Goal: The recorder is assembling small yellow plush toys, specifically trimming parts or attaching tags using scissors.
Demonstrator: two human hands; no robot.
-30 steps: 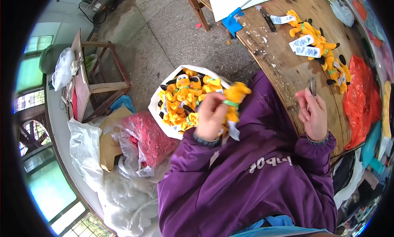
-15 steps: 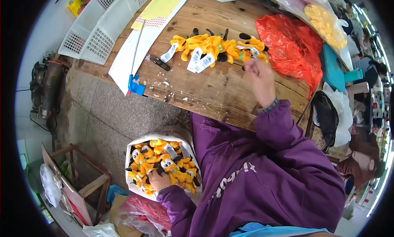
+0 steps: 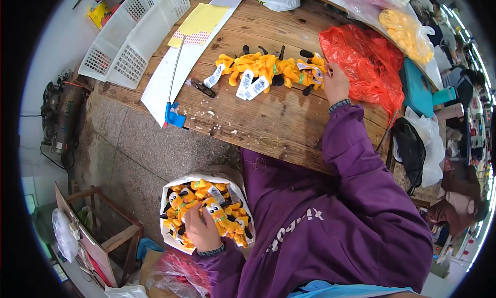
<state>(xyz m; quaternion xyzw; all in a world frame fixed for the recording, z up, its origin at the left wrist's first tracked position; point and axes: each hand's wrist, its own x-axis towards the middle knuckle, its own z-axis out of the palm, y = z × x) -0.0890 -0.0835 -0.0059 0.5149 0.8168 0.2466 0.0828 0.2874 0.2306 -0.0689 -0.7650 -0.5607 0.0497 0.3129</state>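
Note:
A row of yellow-orange plush dogs (image 3: pixel 271 65) with black ears and white tags lies on the wooden table (image 3: pixel 248 114). At the row's right end, my right hand (image 3: pixel 337 84) has its fingers closed on the edge of a plush dog (image 3: pixel 311 71). Below and to the left, a white bag (image 3: pixel 164 231) on the floor side holds several more plush dogs (image 3: pixel 223 220). My left hand (image 3: pixel 203 231) is over them, its bent thumb and fingers closing on one plush dog beside its head; the fingertips are partly hidden.
Crumpled red plastic (image 3: pixel 361 65) lies right of the row. Left of it are a black cutter-like tool (image 3: pixel 204 88), a blue-ended metal rod (image 3: pixel 174 117), white sheets with a yellow paper (image 3: pixel 202 18), and white baskets (image 3: pixel 129 58). A wooden frame (image 3: pixel 121 236) stands lower left.
My right hand has moved up and right to the end plush dog, which now lies turned. My left hand has shifted slightly within the bag, its fingers moving up.

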